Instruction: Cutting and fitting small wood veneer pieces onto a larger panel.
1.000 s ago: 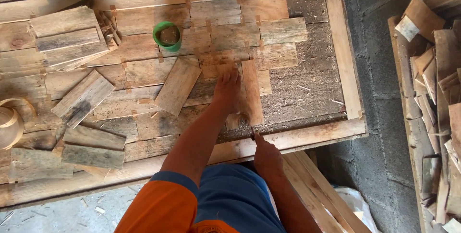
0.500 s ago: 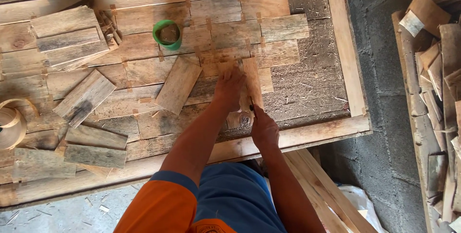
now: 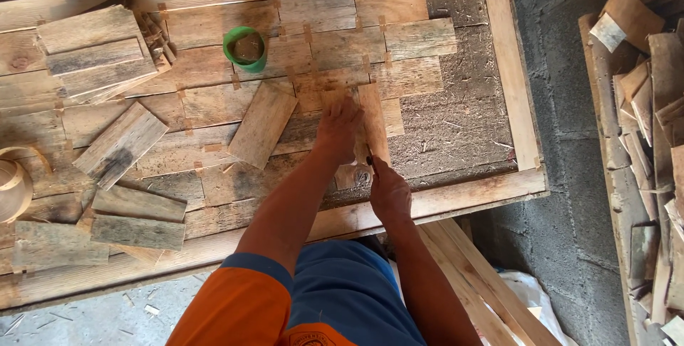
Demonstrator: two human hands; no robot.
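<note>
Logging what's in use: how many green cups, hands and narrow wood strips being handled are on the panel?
green cup: 1
Hands, left hand and right hand: 2
narrow wood strip at the hands: 1
Total: 4

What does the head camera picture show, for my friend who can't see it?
A person's left hand presses flat on a narrow wood strip while the right hand holds its near end, on a framed panel partly covered with wooden pieces. A green cup stands farther back.
</note>
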